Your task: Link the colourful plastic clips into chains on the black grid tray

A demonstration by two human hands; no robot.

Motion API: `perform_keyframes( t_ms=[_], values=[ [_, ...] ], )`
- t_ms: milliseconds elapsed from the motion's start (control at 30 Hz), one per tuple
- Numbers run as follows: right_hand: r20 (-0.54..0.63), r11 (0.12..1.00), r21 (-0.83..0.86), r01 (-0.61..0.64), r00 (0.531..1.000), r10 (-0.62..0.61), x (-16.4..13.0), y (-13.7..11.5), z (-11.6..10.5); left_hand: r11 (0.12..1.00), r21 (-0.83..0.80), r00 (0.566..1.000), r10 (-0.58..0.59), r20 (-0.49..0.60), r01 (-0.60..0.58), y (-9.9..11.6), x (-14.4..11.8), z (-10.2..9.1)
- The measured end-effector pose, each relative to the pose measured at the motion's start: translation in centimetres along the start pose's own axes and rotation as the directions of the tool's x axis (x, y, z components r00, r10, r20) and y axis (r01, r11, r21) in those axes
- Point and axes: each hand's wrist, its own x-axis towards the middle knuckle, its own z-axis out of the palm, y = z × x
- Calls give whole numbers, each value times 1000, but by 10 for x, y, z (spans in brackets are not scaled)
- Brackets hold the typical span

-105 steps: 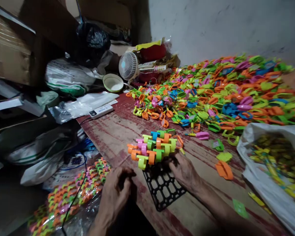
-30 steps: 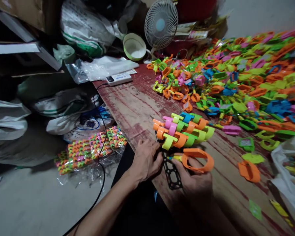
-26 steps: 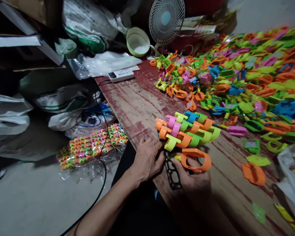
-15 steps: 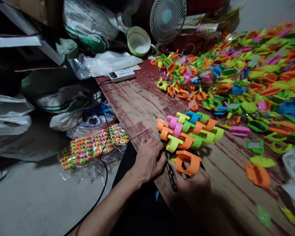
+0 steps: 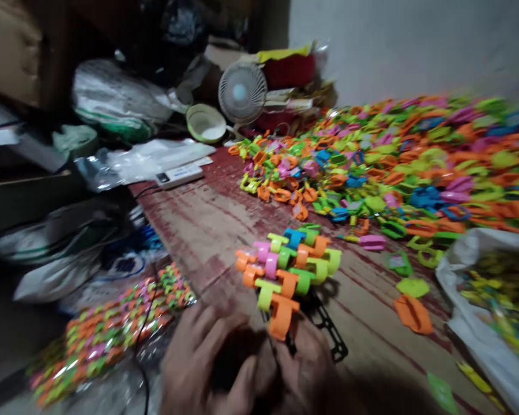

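left hand (image 5: 207,363) – blurred, grip unclear | right hand (image 5: 303,369) – fingers closed at black rack (image 5: 328,331)

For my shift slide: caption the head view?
Both hands at black plastic grid rack stacked with bright plastic clips, on red table.

Left hand (image 5: 207,363) and right hand (image 5: 305,369) blurred, close together, fingers curled.

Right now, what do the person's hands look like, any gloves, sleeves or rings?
Both the left hand and the right hand are bare: no gloves, and no sleeves show at the frame's bottom edge. The picture is too blurred to tell about rings.
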Motion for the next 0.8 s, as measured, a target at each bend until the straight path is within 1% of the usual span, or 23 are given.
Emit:
perform_keyframes(
  t_ms=[33,67,100,133,167,200,233,267,300,333,367,400,433,467,500,533,567,633,667,733,800],
  values=[
    [-30,998,10,-63,998,64,-2,-3,6,997,58,998,51,-39,-48,0,6,-1],
    [-45,994,20,-111,993,112,-4,-5,11,991,90,994,108,-35,-104,0,15,-1],
    [-69,991,22,-128,989,129,-6,-5,15,983,112,989,148,-2,-147,1,26,2],
    [-77,993,25,-113,990,114,-6,-3,17,970,126,978,201,54,-206,2,37,6],
    [-44,996,33,-77,996,79,-6,0,14,954,132,960,256,117,-270,4,48,11],
    [5,998,42,-45,999,45,-4,5,6,934,138,937,305,169,-329,5,57,16],
    [73,999,53,-5,997,1,0,11,-7,915,145,916,345,206,-378,6,64,21],
    [149,998,60,33,988,-41,6,18,-23,898,154,900,376,221,-413,5,68,26],
    [218,999,40,25,975,-33,15,26,-43,887,164,892,393,223,-432,3,70,29],
    [231,996,-1,85,970,-82,27,36,-63,885,170,891,395,222,-434,1,70,32],
    [246,996,-77,41,969,-21,41,47,-82,886,174,894,393,214,-431,-2,69,34],
    [232,977,-194,-93,963,137,59,58,-97,887,173,896,392,210,-429,-6,67,35],
    [162,927,-317,-200,952,261,78,71,-108,889,168,896,389,214,-426,-10,65,37],
    [79,858,-418,-299,929,362,99,84,-113,890,165,896,386,220,-424,-14,63,39],
    [39,771,-523,-363,893,447,120,97,-112,890,167,896,384,224,-423,-17,62,41],
    [34,681,-630,-373,863,504,139,110,-107,883,174,893,398,212,-435,-20,61,43],
    [21,644,-663,-382,850,526,157,122,-98,869,189,886,424,188,-456,-23,61,45],
    [26,603,-701,-381,831,556,183,141,-76,834,231,865,483,134,-502,-28,62,48],
    [36,599,-705,-379,825,564,192,147,-66,818,250,855,502,129,-518,-29,62,49],
    [58,593,-716,-368,816,575,199,155,-55,806,271,851,496,174,-526,-27,63,47],
    [72,591,-723,-358,812,580,199,159,-57,820,260,855,454,250,-511,-23,63,43]
  ],
)
